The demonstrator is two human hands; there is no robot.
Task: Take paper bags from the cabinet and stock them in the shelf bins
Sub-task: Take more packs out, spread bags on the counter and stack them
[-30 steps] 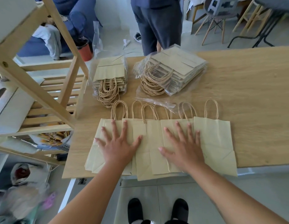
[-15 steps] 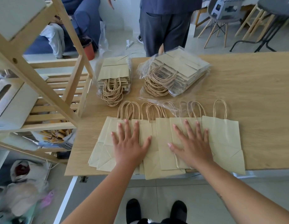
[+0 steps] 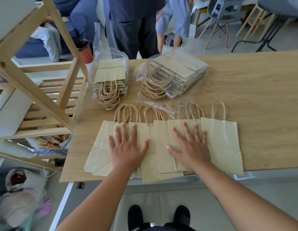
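Seen from a head camera looking down, a person is standing at a wooden table with both arms reaching forward. A row of flat paper bags is lying fanned out and overlapping along the near edge of the table, their twisted handles pointing away from the person and some bottoms hanging slightly over the edge.

The left hand is pressing flat on the left part of the row, fingers straight and spread, gripping nothing. The right hand is pressing flat on the right part in the same way, fingers spread, also gripping nothing. One bag at the far right is lying just beside the right hand, untouched.

Further back on the table, two packs of bags are sitting in clear plastic wrap: the left pack with its handles spilling toward the person, and the right pack lying at an angle, well apart from the hands.

A wooden shelf with slatted levels is standing to the left, just beside the table. Beyond the table, another person in dark trousers is standing near its far edge. A grey chair is showing at the top right. The person's black shoes are showing on the floor below.
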